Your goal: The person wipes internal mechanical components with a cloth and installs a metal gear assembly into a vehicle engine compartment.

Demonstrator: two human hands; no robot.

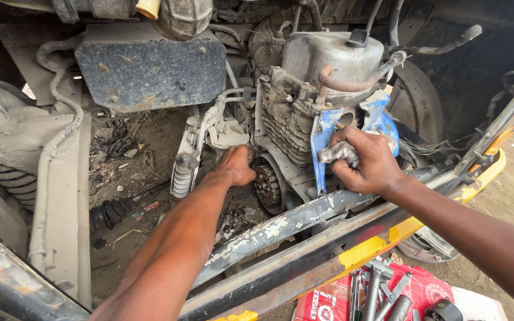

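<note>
A dirty small engine (304,101) sits in an open vehicle bay, with a finned cylinder and a grey metal housing on top. My left hand (236,166) reaches deep in beside the round toothed rotor (267,186) at the engine's lower left, fingers curled against the engine side; what they hold is hidden. My right hand (367,161) is closed on a grimy grey rag (337,153), pressed against a blue metal bracket (322,139) on the engine's front.
A painted frame bar (281,229) with flaking white paint crosses below my arms, with a yellow and black rail (376,246) under it. Several wrenches (379,291) lie on a red cloth at the bottom. A coil spring (182,175) and hoses hang left of the engine.
</note>
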